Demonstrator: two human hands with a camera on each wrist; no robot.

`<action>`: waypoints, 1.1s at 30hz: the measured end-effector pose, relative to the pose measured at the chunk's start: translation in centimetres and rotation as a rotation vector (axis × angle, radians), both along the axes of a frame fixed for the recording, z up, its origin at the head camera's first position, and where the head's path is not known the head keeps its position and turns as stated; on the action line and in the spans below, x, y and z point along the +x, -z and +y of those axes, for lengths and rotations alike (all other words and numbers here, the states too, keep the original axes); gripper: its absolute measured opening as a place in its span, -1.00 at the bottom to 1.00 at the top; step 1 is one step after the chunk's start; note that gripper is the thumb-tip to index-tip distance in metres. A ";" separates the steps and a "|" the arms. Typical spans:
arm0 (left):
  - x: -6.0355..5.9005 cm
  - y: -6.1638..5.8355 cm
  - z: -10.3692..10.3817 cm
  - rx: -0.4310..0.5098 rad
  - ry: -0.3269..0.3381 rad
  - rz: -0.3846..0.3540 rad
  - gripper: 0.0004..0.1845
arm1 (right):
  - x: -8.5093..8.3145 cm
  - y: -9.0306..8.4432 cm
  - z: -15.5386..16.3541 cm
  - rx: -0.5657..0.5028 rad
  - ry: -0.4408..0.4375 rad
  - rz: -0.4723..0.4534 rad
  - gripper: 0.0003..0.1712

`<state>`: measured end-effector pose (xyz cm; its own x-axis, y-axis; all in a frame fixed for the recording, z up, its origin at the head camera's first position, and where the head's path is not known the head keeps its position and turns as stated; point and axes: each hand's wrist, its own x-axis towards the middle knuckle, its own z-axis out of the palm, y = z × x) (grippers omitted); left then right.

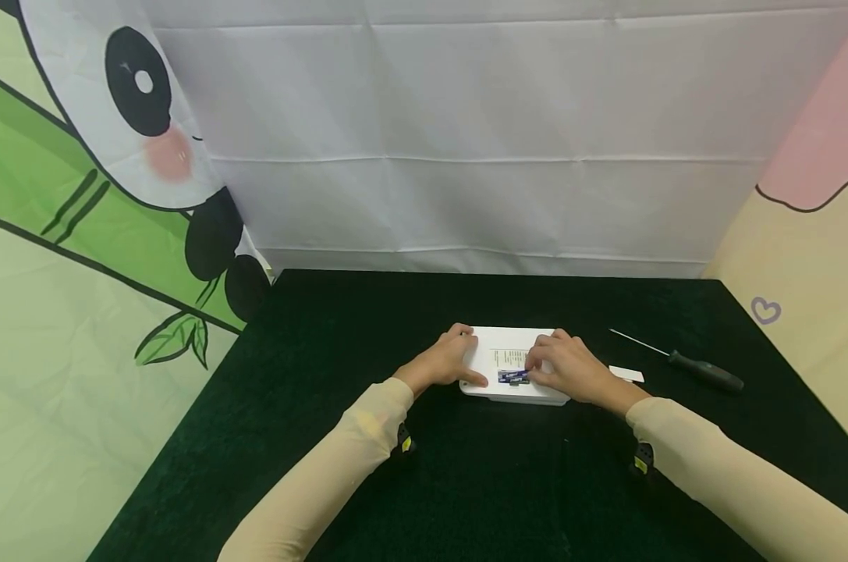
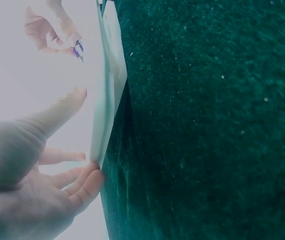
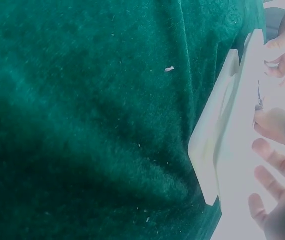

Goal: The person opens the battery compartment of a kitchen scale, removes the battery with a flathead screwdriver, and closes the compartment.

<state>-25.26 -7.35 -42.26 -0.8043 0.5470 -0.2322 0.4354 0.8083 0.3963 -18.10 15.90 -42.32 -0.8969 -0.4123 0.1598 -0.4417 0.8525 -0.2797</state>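
Head view shows one white box lying flat on the black cloth, a little toward me from the cloth's middle. On the box's top sits one small blue battery, near the edge closest to me, just below a printed label.

My right hand rests on the right part of the box, its fingers bent, with the fingertips pinching the battery's right end. My left hand lies on the box's left end, fingers fairly straight and spread, the thumb stretched along the near edge toward the battery; it presses the box and grips nothing. Both forearms, in beige sleeves, angle in from my side of the box.

Left wrist view shows my fingers wrapping lightly at the box's corner, and the right hand at the battery beyond.

Right of the box lies one small white card, just beside my right wrist. Farther right lies one screwdriver, well apart from the box.
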 end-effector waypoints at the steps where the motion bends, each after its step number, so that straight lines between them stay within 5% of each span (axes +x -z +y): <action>1: 0.0 0.0 0.0 0.000 0.000 -0.001 -0.17 | 0.0 0.1 0.0 -0.001 0.000 0.002 -0.90; 20: -0.1 0.4 0.3 -0.019 0.006 0.011 -0.17 | -0.3 0.3 1.6 -0.056 0.063 0.003 -0.89; 33: 0.0 0.3 0.2 -0.027 0.012 0.022 -0.17 | 2.0 -0.4 8.6 -0.067 0.122 0.079 -0.92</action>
<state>-25.26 -7.15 -42.58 -0.8031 0.5501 -0.2290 0.4532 0.8134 0.3647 -16.05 24.54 -41.88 -0.9234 -0.2868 0.2553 -0.3586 0.8817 -0.3065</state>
